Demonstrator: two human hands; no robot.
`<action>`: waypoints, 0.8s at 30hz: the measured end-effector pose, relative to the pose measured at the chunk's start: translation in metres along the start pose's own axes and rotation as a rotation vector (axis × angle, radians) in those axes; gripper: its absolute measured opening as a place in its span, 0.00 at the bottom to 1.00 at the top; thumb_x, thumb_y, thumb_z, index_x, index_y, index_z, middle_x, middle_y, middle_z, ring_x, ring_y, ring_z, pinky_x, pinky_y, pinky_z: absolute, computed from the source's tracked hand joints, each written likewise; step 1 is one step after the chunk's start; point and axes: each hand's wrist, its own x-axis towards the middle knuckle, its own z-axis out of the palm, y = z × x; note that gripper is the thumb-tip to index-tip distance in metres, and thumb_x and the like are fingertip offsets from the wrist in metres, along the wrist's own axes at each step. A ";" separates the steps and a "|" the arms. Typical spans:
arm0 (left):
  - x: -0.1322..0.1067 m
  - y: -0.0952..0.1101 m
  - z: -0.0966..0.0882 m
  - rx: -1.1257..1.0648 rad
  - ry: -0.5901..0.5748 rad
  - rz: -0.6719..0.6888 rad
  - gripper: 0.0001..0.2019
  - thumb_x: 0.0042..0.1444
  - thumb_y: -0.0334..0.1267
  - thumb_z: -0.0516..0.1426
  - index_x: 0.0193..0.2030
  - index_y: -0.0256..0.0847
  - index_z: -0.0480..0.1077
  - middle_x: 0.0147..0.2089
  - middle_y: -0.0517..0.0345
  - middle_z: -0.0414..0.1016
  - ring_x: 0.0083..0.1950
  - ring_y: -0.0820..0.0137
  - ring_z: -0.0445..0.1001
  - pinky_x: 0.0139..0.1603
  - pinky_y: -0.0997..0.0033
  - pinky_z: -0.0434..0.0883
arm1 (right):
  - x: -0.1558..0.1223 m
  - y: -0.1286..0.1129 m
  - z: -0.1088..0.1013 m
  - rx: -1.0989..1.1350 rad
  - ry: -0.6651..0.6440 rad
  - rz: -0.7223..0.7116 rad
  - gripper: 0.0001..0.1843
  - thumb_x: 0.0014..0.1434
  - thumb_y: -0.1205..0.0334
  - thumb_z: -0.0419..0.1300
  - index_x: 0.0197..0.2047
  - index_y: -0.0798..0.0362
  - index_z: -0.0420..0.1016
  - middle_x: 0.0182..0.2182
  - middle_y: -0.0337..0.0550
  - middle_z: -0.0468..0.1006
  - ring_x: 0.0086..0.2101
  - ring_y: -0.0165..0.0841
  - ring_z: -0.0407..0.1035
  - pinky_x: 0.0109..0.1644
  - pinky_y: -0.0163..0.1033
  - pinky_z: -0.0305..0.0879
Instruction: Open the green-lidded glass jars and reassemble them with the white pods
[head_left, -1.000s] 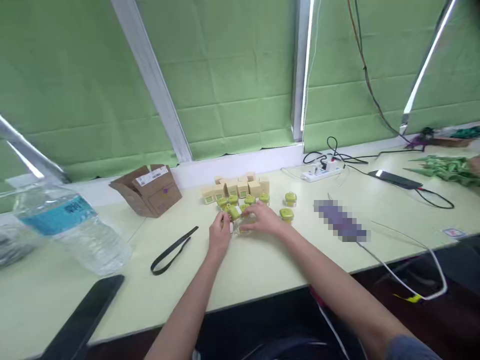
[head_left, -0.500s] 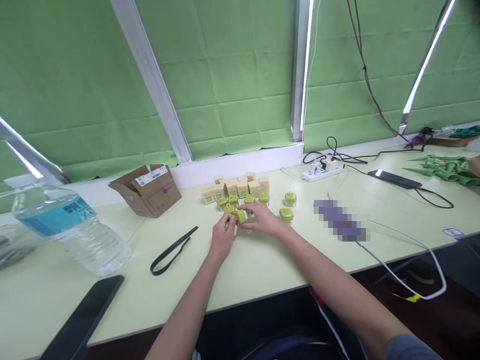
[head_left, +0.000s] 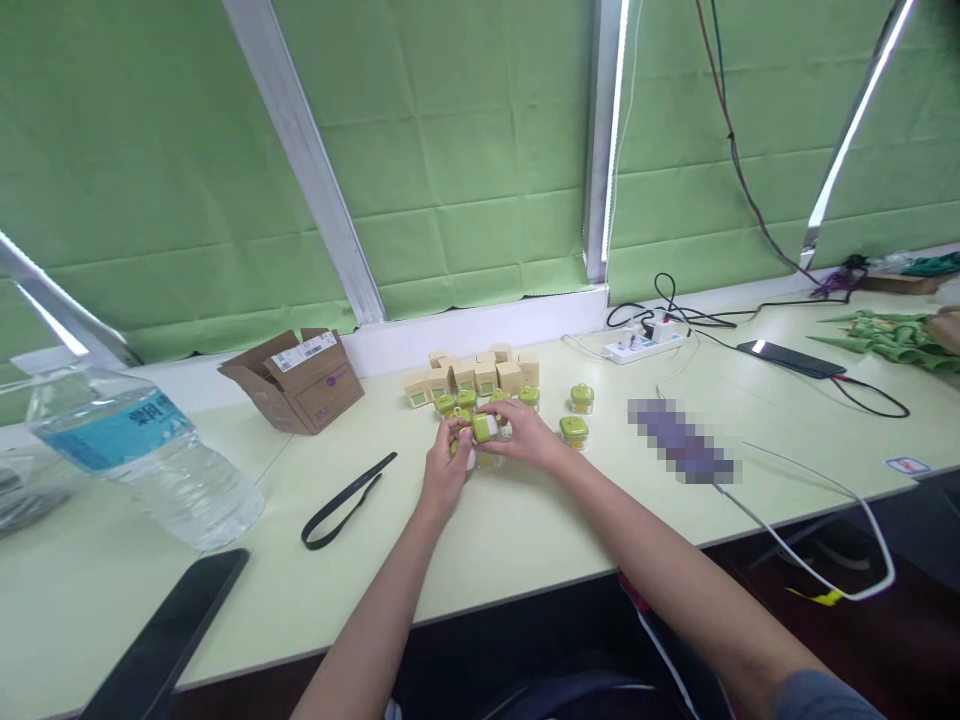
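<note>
Shifted slightly right since 1 second ago: green-lidded container (head_left: 484,428), now on its side between the hands above the table (head_left: 525,530). Around: small kraft boxes (head_left: 486,378) close behind; 2 similar containers (head_left: 574,430) at right; black strap (head_left: 345,505) at left. Right hand (head_left: 525,435) partly blocks others. Lid leftward, pale base rightward; lid-to-base axis roughly crosswise. Right fingers grasp it; left hand (head_left: 448,465) curled, thumb beside lid, grip uncertain.
</note>
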 end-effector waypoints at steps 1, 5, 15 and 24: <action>0.000 0.000 0.000 -0.005 -0.005 -0.008 0.20 0.62 0.55 0.52 0.51 0.42 0.67 0.42 0.56 0.77 0.38 0.69 0.73 0.38 0.73 0.67 | 0.000 -0.001 0.000 0.010 0.007 -0.008 0.26 0.52 0.55 0.70 0.54 0.49 0.74 0.47 0.47 0.77 0.44 0.38 0.69 0.48 0.45 0.67; 0.000 0.002 -0.001 0.010 -0.016 0.015 0.23 0.60 0.56 0.53 0.53 0.40 0.70 0.45 0.54 0.78 0.44 0.66 0.74 0.45 0.71 0.68 | 0.000 -0.002 0.000 0.041 0.012 -0.033 0.26 0.52 0.59 0.70 0.54 0.47 0.74 0.45 0.46 0.76 0.42 0.37 0.69 0.46 0.43 0.68; -0.002 0.006 -0.002 -0.007 0.006 0.082 0.20 0.59 0.53 0.56 0.49 0.39 0.69 0.44 0.54 0.77 0.43 0.66 0.74 0.46 0.70 0.68 | 0.001 -0.006 -0.002 0.110 -0.031 -0.084 0.33 0.52 0.50 0.70 0.59 0.46 0.70 0.45 0.46 0.77 0.36 0.33 0.68 0.44 0.42 0.68; -0.004 0.006 -0.001 -0.120 0.006 0.071 0.22 0.60 0.53 0.55 0.53 0.39 0.66 0.47 0.50 0.77 0.46 0.65 0.76 0.47 0.68 0.70 | 0.002 -0.010 -0.005 0.105 -0.060 0.029 0.22 0.60 0.48 0.63 0.53 0.50 0.78 0.39 0.45 0.81 0.37 0.34 0.71 0.42 0.39 0.66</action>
